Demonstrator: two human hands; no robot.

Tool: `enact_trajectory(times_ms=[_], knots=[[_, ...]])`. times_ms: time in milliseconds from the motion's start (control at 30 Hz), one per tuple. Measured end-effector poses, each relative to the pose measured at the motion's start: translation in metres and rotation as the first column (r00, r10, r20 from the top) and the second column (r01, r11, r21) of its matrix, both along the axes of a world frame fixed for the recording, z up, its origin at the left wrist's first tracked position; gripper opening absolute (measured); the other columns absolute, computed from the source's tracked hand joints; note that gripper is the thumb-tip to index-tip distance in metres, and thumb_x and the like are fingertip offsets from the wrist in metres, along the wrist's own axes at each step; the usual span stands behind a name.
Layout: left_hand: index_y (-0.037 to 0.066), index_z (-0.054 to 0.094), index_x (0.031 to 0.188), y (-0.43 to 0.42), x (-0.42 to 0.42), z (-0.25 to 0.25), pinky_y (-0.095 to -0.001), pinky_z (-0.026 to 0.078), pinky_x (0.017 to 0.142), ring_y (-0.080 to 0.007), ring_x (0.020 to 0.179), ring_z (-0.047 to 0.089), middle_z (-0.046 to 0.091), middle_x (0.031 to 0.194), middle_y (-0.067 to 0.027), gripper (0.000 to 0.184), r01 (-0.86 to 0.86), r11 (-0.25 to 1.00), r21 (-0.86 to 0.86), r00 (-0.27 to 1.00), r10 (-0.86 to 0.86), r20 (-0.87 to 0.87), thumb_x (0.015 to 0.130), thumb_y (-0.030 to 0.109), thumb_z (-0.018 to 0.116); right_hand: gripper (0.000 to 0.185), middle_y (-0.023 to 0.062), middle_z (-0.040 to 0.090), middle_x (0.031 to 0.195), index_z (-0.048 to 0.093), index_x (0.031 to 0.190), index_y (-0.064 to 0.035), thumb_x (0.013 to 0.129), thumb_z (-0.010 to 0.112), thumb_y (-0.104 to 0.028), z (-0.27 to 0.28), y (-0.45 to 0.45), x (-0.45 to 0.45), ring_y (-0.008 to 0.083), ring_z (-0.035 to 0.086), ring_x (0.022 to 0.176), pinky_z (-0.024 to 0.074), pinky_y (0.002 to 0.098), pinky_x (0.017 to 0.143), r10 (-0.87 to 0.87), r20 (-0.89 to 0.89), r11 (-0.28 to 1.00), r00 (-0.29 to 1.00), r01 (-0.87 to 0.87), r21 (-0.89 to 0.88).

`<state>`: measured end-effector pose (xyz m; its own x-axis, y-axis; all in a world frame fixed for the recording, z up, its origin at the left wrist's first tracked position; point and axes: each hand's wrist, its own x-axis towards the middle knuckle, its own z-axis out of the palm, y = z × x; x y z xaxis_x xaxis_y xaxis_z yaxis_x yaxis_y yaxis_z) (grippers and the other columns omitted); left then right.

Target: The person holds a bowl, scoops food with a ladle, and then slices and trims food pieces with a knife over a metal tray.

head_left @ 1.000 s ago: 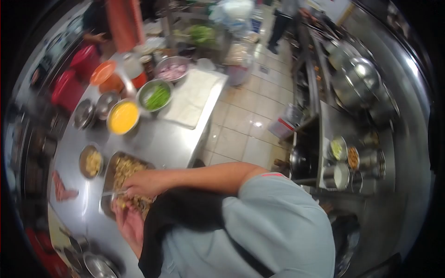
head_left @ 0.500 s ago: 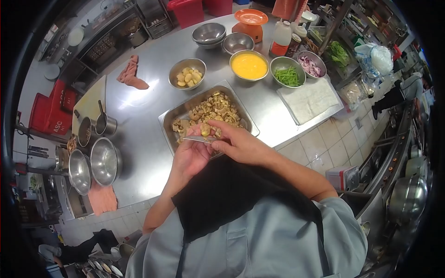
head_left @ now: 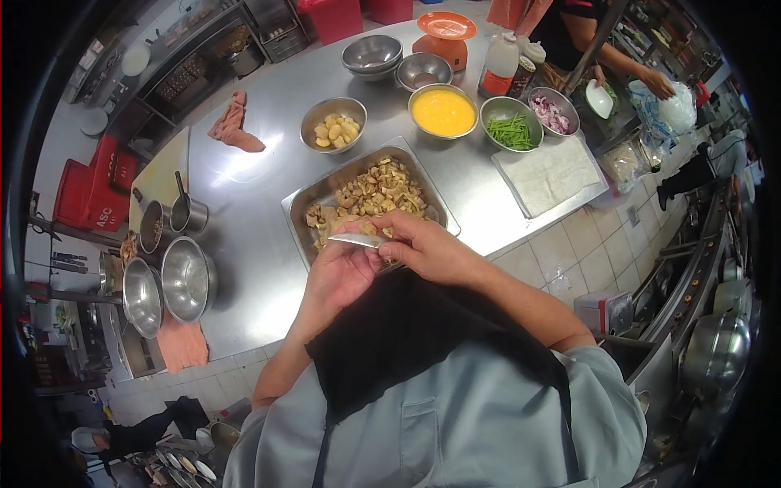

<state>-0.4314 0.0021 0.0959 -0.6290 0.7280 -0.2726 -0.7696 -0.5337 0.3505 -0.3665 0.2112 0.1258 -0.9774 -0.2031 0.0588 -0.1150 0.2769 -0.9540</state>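
Note:
Over the near edge of a steel pan (head_left: 290, 213), both my hands work close together. My right hand (head_left: 419, 244) is closed on a small knife (head_left: 358, 240), its blade pointing left across my left palm. My left hand (head_left: 342, 272), palm up with fingers curled, holds a small yellowish potato (head_left: 368, 228) just behind the blade; part of it is hidden by fingers. Brownish potatoes and peel scraps (head_left: 382, 189) lie heaped in the pan. Behind it stands a metal bowl (head_left: 309, 140) with several smooth, pale yellow potatoes (head_left: 336, 130).
Bowls of yellow liquid (head_left: 443, 111), cut green vegetables (head_left: 510, 132) and chopped red onion (head_left: 553, 115) stand back right, near an orange scale (head_left: 443, 41) and a cloth-covered tray (head_left: 549, 175). Pots and steel bowls (head_left: 185, 281) sit left. A co-worker's arm (head_left: 618, 61) reaches in at upper right.
A co-worker has come into view at upper right, a white dish in one hand and the other at a plastic bag. My hands stay over the pan; the view has shifted slightly.

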Motion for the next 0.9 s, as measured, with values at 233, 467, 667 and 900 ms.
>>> enact_trajectory(times_ms=[233, 467, 667, 900], knots=[[0.011, 0.058, 0.127, -0.003, 0.001, -0.003, -0.0328, 0.057, 0.082, -0.0197, 0.089, 0.068, 0.068, 0.106, -0.0085, 0.021, -0.012, 0.999, -0.053, 0.995, 0.007, -0.102, 0.106, 0.014, 0.058, 0.044, 0.0018, 0.061, 0.095, 0.049, 0.148, -0.009, 0.105, 0.058, -0.014, 0.004, 0.012, -0.005, 0.009, 0.055, 0.082, 0.0478, 0.027, 0.073, 0.11, 0.335, 0.971, 0.936, -0.028, -0.239], [0.006, 0.053, 0.14, 0.005, 0.004, 0.005, -0.0298, 0.057, 0.087, -0.019, 0.098, 0.068, 0.067, 0.118, -0.01, 0.036, -0.021, 0.993, -0.119, 0.98, -0.003, -0.198, 0.105, 0.009, 0.058, 0.064, 0.0155, 0.068, 0.116, 0.034, 0.165, -0.0155, 0.105, 0.055, -0.008, -0.012, -0.001, -0.011, 0.0252, 0.065, 0.106, 0.0508, 0.0366, 0.094, -0.091, -0.284, 0.996, 0.955, 0.082, -0.045], [0.005, 0.052, 0.142, 0.004, 0.005, -0.003, -0.0308, 0.056, 0.09, -0.0188, 0.103, 0.067, 0.066, 0.122, -0.0097, 0.041, -0.065, 0.985, -0.159, 0.961, 0.019, -0.277, 0.102, 0.003, 0.06, 0.055, 0.024, 0.063, 0.138, 0.038, 0.162, -0.0083, 0.108, 0.051, -0.015, -0.014, 0.009, -0.004, 0.0349, 0.064, 0.124, 0.0477, 0.041, 0.106, 0.008, -0.104, 1.0, 0.995, -0.006, 0.023], [0.007, 0.056, 0.132, 0.006, 0.003, -0.001, -0.0356, 0.057, 0.093, -0.0215, 0.107, 0.068, 0.068, 0.119, -0.0092, 0.033, -0.07, 0.991, -0.111, 0.964, 0.039, -0.264, 0.1, 0.003, 0.063, 0.053, 0.016, 0.068, 0.124, 0.041, 0.155, -0.0001, 0.107, 0.056, -0.017, 0.007, 0.006, 0.003, 0.0192, 0.066, 0.111, 0.0503, 0.0345, 0.098, 0.024, 0.15, 0.982, 0.988, 0.005, -0.191]])
